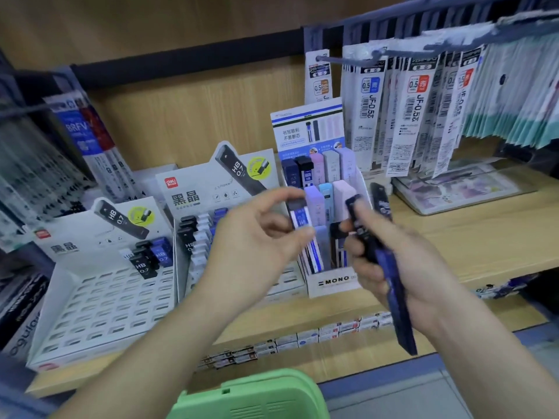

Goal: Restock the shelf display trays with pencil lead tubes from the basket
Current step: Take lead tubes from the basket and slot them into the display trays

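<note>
Two hands are held before the white cardboard MONO display tray (332, 284). A small white-and-blue lead tube (301, 218) is pinched by the left hand (257, 240), and a long dark blue tube pack (394, 288) is gripped by the right hand (420, 267).

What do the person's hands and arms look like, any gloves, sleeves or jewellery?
The left hand and right hand wear no gloves, rings or watch. The left forearm and right forearm are uncovered, with no sleeve in view.
</note>
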Action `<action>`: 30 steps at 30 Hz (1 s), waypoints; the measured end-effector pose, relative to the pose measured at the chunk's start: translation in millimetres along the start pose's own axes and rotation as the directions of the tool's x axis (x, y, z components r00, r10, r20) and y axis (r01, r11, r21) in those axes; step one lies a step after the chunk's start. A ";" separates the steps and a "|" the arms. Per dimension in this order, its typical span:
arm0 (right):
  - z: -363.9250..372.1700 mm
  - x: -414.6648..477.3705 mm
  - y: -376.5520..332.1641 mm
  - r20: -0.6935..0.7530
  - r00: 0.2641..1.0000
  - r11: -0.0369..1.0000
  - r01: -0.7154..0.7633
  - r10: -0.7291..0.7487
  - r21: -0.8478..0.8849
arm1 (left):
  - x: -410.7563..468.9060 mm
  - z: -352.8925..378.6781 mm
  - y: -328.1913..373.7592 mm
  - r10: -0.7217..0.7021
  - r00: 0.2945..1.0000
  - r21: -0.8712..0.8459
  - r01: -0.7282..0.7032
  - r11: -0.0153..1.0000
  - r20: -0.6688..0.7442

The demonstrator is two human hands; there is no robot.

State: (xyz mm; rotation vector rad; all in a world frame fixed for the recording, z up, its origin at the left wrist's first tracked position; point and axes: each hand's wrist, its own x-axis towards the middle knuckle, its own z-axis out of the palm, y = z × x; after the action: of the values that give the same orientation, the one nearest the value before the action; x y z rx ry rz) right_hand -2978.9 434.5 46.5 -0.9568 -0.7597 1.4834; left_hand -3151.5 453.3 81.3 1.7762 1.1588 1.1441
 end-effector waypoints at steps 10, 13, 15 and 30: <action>-35.6 11.2 -7.2 -0.375 0.927 0.911 0.139 0.018 0.387 | 29.2 45.6 -13.5 0.113 0.992 0.319 -0.124 0.940 0.051; -36.4 12.1 -6.5 -0.381 0.924 0.903 0.153 0.012 0.401 | 27.2 53.7 -18.9 0.146 0.981 0.434 -0.188 0.881 0.130; -36.7 13.0 -6.0 -0.393 0.919 0.897 0.160 0.016 0.412 | 26.4 56.1 -19.8 0.183 0.972 0.478 -0.231 0.848 0.145; -31.7 16.3 -1.5 -0.420 0.906 0.892 0.155 0.043 0.425 | 31.6 57.0 -35.5 0.311 0.934 0.618 -0.350 0.704 0.174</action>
State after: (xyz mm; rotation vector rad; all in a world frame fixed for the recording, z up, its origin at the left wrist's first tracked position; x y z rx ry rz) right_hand -2950.2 449.0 30.9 -0.8402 -0.1118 1.2585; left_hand -3102.6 489.6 38.8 2.6220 1.3322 0.9278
